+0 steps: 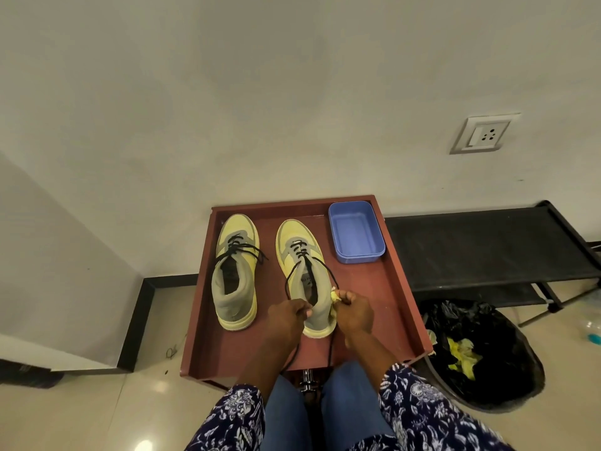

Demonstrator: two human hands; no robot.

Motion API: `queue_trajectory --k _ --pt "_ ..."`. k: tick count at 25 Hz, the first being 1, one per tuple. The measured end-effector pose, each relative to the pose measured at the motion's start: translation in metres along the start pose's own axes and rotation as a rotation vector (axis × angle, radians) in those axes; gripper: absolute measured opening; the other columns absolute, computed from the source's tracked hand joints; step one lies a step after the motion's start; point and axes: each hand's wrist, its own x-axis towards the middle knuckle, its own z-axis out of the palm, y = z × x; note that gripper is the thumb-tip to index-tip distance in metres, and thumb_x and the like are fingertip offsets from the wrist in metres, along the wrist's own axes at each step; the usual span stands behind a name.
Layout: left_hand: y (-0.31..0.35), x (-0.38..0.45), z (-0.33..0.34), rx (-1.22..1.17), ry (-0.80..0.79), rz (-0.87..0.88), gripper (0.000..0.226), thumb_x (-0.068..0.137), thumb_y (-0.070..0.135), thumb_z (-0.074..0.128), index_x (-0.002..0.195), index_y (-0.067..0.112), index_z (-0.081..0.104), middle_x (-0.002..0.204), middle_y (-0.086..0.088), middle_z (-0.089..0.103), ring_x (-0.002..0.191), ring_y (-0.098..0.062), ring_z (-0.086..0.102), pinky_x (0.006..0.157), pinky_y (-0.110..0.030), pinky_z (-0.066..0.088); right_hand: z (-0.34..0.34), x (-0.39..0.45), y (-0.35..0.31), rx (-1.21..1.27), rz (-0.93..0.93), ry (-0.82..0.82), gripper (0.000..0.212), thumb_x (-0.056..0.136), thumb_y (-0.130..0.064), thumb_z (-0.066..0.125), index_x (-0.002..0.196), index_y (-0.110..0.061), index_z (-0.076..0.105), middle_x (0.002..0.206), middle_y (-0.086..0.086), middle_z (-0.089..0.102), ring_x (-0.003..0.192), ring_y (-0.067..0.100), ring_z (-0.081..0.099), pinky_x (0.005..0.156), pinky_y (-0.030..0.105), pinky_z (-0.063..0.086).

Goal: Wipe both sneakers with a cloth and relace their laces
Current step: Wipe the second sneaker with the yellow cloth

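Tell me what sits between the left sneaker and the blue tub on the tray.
The right sneaker stands between the left sneaker and the blue tub, on the tray. The head view shows it.

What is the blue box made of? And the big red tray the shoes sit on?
The blue box looks like plastic: smooth, one even colour, rounded corners, thin moulded walls. The red tray seems to be painted or laminated wood: flat boards with straight raised edges and a dull sheen. I can't be sure what lies under the coating.
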Motion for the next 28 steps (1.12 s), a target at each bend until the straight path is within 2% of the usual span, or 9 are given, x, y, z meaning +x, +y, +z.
queue_trajectory --k 3,10,15,19,22,24,27,28 --pt "0.000 0.000 0.001 0.006 0.005 -0.001 0.024 0.092 0.015 0.053 0.110 0.008 0.067 0.113 -0.011 0.068 0.106 -0.022 0.061 0.085 -0.020 0.038 0.002 -0.019 0.019 -0.045 -0.064 0.044 0.025 0.080 0.002 0.057 0.098 -0.007 0.071 0.097 0.007 0.072 0.092 0.024 0.065 0.082 0.031 0.051" --pt "0.004 -0.004 0.000 0.002 0.022 0.001 0.024 0.092 0.013 0.052 0.110 0.007 0.066 0.111 -0.012 0.068 0.104 -0.023 0.061 0.081 -0.020 0.038 0.009 -0.024 0.026 0.070 0.100 0.081 0.017 0.078 0.000 0.059 0.086 -0.008 0.070 0.092 0.009 0.071 0.086 0.025 0.063 0.079 0.034 0.052" --pt "0.004 -0.009 -0.001 -0.015 0.027 0.008 0.022 0.092 0.012 0.053 0.107 0.005 0.067 0.107 -0.014 0.069 0.100 -0.025 0.062 0.080 -0.023 0.039 0.001 0.002 0.003 0.081 0.053 0.006 0.016 0.076 -0.002 0.062 0.082 -0.014 0.071 0.091 0.006 0.072 0.081 0.020 0.063 0.077 0.037 0.055" --pt "0.003 -0.008 0.001 -0.036 0.060 0.016 0.022 0.091 0.011 0.053 0.107 0.005 0.067 0.107 -0.013 0.069 0.099 -0.024 0.062 0.072 -0.016 0.034 -0.004 0.000 0.002 0.094 0.023 -0.031 0.020 0.078 0.000 0.060 0.090 -0.012 0.071 0.092 0.005 0.071 0.083 0.020 0.064 0.075 0.032 0.055" --pt "0.002 -0.011 0.001 -0.032 0.093 0.021 0.023 0.091 0.011 0.053 0.107 0.007 0.068 0.108 -0.011 0.069 0.100 -0.023 0.063 0.079 -0.019 0.038 -0.002 -0.016 0.020 0.072 0.000 -0.014 0.023 0.078 0.002 0.060 0.095 -0.010 0.071 0.093 0.004 0.071 0.087 0.021 0.064 0.079 0.031 0.053" --pt "0.000 -0.015 -0.002 -0.011 0.119 0.044 0.024 0.089 0.018 0.055 0.107 0.009 0.069 0.106 -0.008 0.071 0.098 -0.022 0.064 0.079 -0.020 0.040 0.001 -0.026 0.028 0.096 0.011 -0.014 0.022 0.077 0.002 0.060 0.089 -0.012 0.072 0.090 0.004 0.071 0.087 0.023 0.066 0.080 0.034 0.054" --pt "-0.002 -0.023 -0.009 0.018 0.125 0.055 0.042 0.078 0.038 0.051 0.100 0.009 0.071 0.092 -0.005 0.072 0.078 -0.013 0.063 0.069 -0.018 0.038 0.004 -0.028 0.030 0.130 0.040 -0.046 0.026 0.076 0.003 0.061 0.072 -0.022 0.069 0.084 0.004 0.072 0.082 0.022 0.066 0.078 0.035 0.055" --pt "-0.002 -0.023 -0.011 0.034 0.114 0.051 0.040 0.079 0.040 0.055 0.098 0.009 0.071 0.090 -0.004 0.072 0.076 -0.012 0.061 0.068 -0.018 0.037 0.004 -0.028 0.030 0.143 0.049 -0.055 0.029 0.075 0.003 0.062 0.068 -0.025 0.067 0.083 0.004 0.072 0.081 0.022 0.066 0.078 0.036 0.056"
